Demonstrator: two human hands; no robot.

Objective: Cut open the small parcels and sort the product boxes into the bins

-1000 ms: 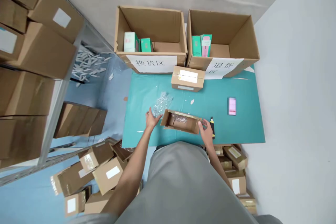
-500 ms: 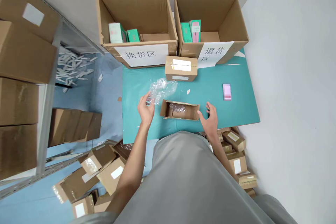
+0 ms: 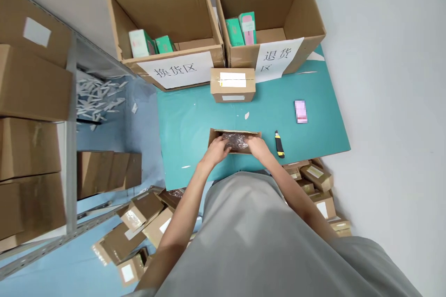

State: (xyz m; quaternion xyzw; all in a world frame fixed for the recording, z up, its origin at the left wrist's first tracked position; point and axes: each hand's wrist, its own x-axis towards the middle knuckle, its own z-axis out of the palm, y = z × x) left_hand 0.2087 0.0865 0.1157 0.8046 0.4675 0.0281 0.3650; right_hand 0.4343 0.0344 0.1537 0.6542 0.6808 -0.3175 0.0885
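Observation:
A small open cardboard box [image 3: 211, 136] stands near the front edge of the teal table, with crumpled clear bubble wrap [image 3: 235, 140] inside. My left hand [image 3: 216, 149] reaches over the box's left front, its bent fingers on the wrap. From the right, my right hand [image 3: 258, 146] reaches over the box's right end, and its fingers press on the wrap's other side. Some fingertips are hidden in the box. A yellow and black utility knife [image 3: 279, 144] lies right of my right hand, apart from it.
A taped carton [image 3: 232, 85] stands behind the open box. At the back are two large labelled cartons, left [image 3: 167, 14] and right [image 3: 268, 2], with green product boxes inside. A phone [image 3: 300, 111] lies at right. Shelving [image 3: 71, 148] and piled parcels flank the teal table [image 3: 188, 111].
My left hand has brought the bubble wrap from the table into the small box. My right hand has moved left onto the box, leaving the utility knife in plain view. The camera view has shifted slightly.

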